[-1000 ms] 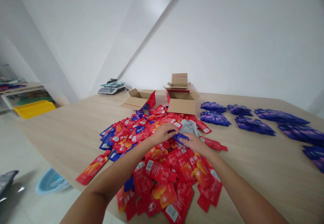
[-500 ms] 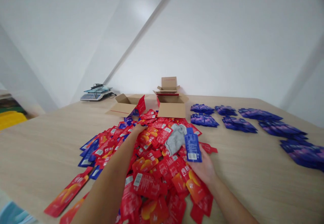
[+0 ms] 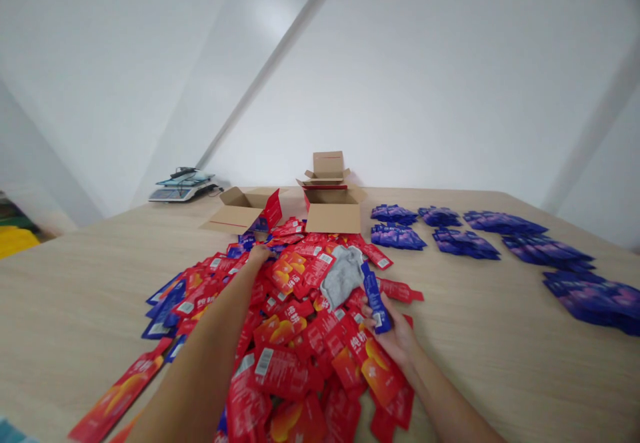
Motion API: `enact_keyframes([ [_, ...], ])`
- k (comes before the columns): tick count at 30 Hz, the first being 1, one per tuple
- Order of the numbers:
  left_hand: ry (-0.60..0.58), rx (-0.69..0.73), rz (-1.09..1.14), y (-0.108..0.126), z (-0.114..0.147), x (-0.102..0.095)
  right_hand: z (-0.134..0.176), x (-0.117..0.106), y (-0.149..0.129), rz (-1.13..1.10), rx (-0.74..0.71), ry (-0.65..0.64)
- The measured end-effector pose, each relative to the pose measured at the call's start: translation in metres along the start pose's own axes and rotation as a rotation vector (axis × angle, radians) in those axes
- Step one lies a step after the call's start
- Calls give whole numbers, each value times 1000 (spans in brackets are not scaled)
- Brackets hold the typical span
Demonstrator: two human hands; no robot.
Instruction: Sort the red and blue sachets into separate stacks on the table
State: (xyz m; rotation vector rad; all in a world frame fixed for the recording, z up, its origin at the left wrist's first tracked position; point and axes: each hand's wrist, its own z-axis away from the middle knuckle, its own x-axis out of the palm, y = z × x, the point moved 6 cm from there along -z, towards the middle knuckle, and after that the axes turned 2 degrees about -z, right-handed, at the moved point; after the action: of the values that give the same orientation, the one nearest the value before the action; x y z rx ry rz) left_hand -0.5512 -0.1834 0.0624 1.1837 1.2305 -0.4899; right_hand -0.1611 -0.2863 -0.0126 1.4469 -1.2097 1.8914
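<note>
A large heap of red pouches (image 3: pixel 287 369) with orange fruit prints covers the middle of the table, with blue pouches (image 3: pixel 167 306) mixed in at its left side. My right hand (image 3: pixel 397 339) grips a blue pouch (image 3: pixel 375 298), tilted and seen partly edge-on, above the heap's right edge. My left hand (image 3: pixel 261 253) reaches into the far part of the heap, among red and blue pouches. Its fingers are mostly hidden, so I cannot tell whether it grips one. A grey cloth (image 3: pixel 343 276) lies on the heap between my hands.
Open cardboard boxes (image 3: pixel 333 218) stand behind the heap, another box (image 3: pixel 235 218) to their left. Blue-purple pouches lie in several stacks (image 3: pixel 465 243) on the right of the table (image 3: pixel 480 323). A weighing scale (image 3: pixel 181 189) sits at the back left. Something yellow (image 3: pixel 15 237) shows at far left.
The blue pouch in my right hand has turned from facing me to nearly edge-on. My left hand has shifted slightly left over the heap. The whole view has moved a little.
</note>
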Motion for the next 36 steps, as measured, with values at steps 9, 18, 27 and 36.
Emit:
enact_keyframes([
  [9, 118, -34, -21, -36, 5, -77, 5, 1, -4, 140, -58, 99],
  [18, 140, 257, -75, 21, 22, -126, 12, 36, -12, 403, -192, 61],
  [27, -458, 757, 353, 170, 128, -48, 8, 117, -24, 1036, -483, -195],
  [36, 142, 1, 73, 58, 52, -56, -6, 27, -9, 471, -256, 219],
])
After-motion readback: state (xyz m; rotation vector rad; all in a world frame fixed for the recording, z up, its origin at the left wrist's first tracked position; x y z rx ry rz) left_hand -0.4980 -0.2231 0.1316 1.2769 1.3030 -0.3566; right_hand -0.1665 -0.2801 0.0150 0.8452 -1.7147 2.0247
